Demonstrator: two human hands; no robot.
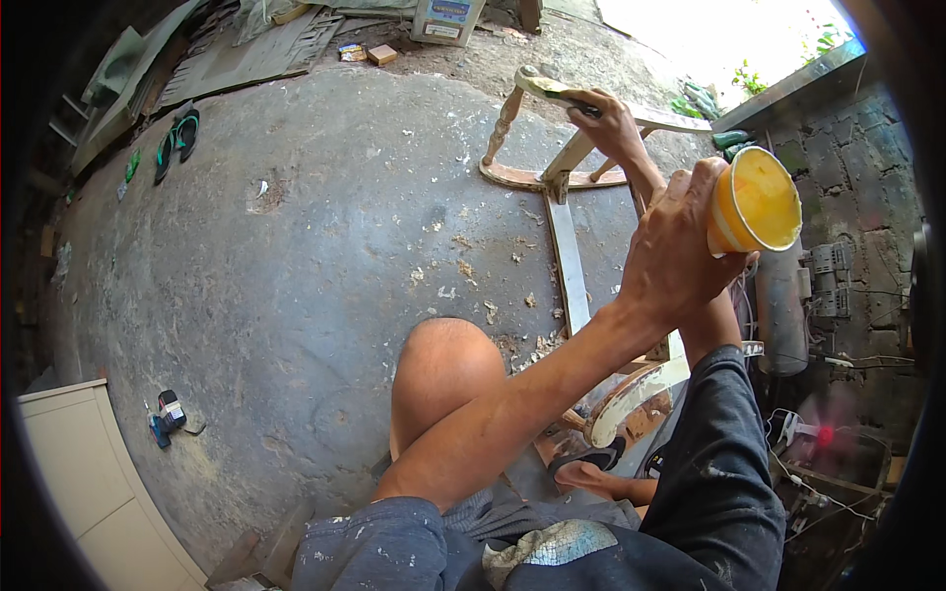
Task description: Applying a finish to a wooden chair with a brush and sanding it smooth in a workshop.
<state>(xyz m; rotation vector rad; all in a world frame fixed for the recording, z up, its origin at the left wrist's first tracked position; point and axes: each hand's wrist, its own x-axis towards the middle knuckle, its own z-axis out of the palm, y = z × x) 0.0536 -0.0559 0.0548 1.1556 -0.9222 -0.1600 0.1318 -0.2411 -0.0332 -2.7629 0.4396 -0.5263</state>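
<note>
Left hand [680, 231], crossed over the right forearm [711, 330], grips a cup [728, 219]; right hand [609, 123] clasps a tool [589, 109].

cup [726, 219]: yellow, white-banded | contents [767, 200]: yellow | wooden frame [569, 261]: patchy white, brown | floor [315, 266]: mottled grey

Cup [726, 215]: yellow and white, open, containing yellow paste, held at right. Wooden frame [567, 251]: patchy white over brown, with turned spindles, extends near to far, right of centre. Dark-handled tool [588, 109]: held at the frame's curved far end; contact unconfirmed.
</note>
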